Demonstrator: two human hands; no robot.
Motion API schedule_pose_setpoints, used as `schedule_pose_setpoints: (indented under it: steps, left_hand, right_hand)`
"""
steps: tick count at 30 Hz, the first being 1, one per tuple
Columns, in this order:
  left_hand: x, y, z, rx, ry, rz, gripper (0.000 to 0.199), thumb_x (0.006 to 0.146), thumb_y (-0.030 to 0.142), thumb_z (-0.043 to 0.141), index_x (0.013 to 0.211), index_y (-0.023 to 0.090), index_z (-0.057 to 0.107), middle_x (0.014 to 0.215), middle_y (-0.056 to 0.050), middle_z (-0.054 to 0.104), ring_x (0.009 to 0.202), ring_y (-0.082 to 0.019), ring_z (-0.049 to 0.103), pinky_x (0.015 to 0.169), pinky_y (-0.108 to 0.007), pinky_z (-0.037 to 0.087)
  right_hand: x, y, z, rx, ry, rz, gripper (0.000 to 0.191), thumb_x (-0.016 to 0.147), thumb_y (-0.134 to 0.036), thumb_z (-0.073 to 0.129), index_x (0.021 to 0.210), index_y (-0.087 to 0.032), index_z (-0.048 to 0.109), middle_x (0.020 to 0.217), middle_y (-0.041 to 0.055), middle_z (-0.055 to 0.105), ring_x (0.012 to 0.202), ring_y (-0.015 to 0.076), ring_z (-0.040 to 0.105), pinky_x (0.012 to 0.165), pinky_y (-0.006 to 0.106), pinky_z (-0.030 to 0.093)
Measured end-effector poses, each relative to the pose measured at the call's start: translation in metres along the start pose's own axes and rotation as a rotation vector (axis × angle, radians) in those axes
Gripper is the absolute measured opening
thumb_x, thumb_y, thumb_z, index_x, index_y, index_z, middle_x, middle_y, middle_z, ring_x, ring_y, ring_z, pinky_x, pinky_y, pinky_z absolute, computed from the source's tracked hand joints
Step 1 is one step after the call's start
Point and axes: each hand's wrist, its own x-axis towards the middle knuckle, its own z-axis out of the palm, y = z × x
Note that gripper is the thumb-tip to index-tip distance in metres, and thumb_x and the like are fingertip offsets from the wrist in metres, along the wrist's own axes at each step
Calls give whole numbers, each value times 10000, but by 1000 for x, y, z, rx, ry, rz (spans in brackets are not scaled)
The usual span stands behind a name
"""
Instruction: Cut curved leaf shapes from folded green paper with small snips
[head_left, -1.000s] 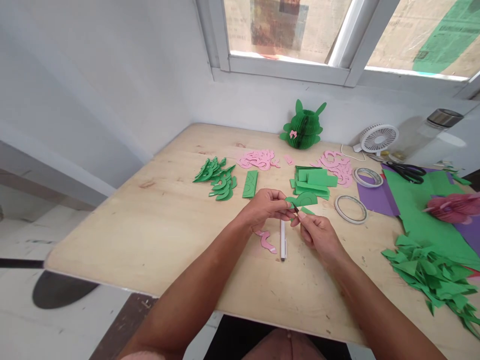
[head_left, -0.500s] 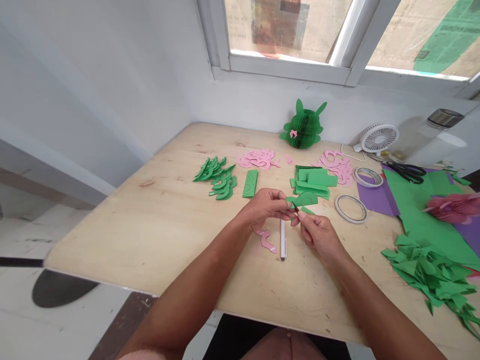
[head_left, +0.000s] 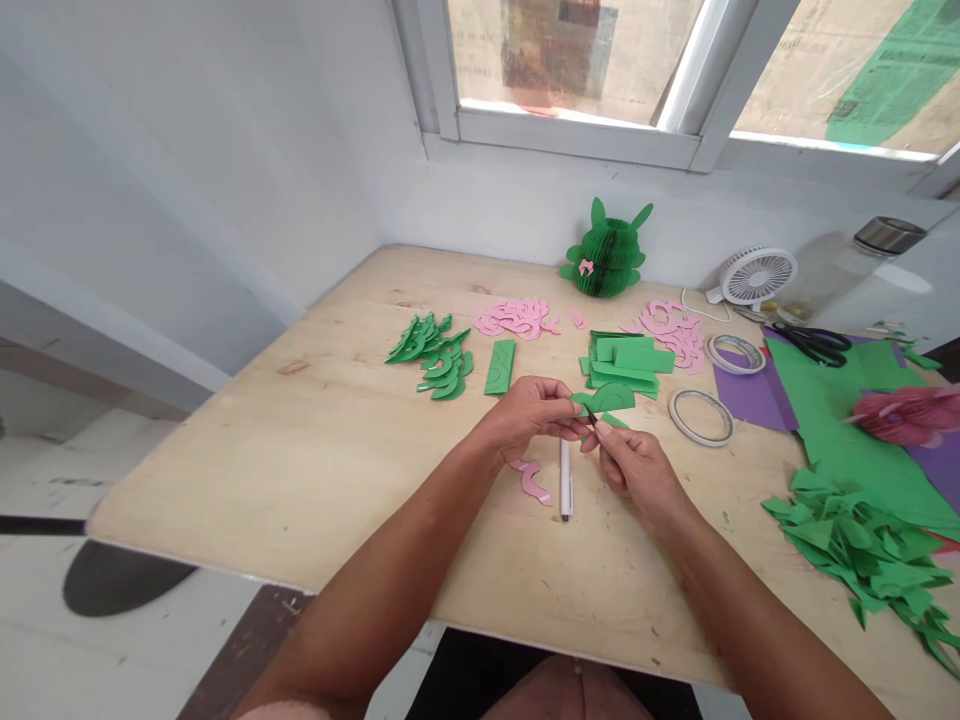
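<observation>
Over the middle of the table, my left hand (head_left: 541, 408) is closed on a green paper piece (head_left: 613, 398) with a curved outline drawn on it. My right hand (head_left: 636, 462) grips what look like small scissors (head_left: 591, 415); their dark tip touches the paper, and the handles are hidden in the fingers. Below the hands lie a white pen (head_left: 565, 482) and a wavy pink paper cutout (head_left: 532, 484). A marked green paper strip (head_left: 500, 367) rests beyond my left hand. Farther back sits a stack of folded green paper (head_left: 626, 360).
Green cutouts (head_left: 439, 365) and pink cutouts (head_left: 517, 318) lie at the back left. A green honeycomb paper figure (head_left: 606, 258) stands by the wall. Rightward are tape rolls (head_left: 701, 418), black scissors (head_left: 814, 343), a white fan (head_left: 757, 277), a bottle (head_left: 855, 270) and green scraps (head_left: 862, 540).
</observation>
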Motion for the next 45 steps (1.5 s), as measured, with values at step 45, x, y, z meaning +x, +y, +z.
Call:
schedule_pose_setpoints:
  steps: [45]
  left_hand:
    - [2,-2,-6,2,-40,-6,210,628,165,718,629,128,512,635,-70,672,640,-158,669,647,-266,519]
  right_hand:
    - [-2,-3,0,-39,-12,-9,426,764,-562,562,690,-145,609,393,-95,255,382,59,159,379,223,99]
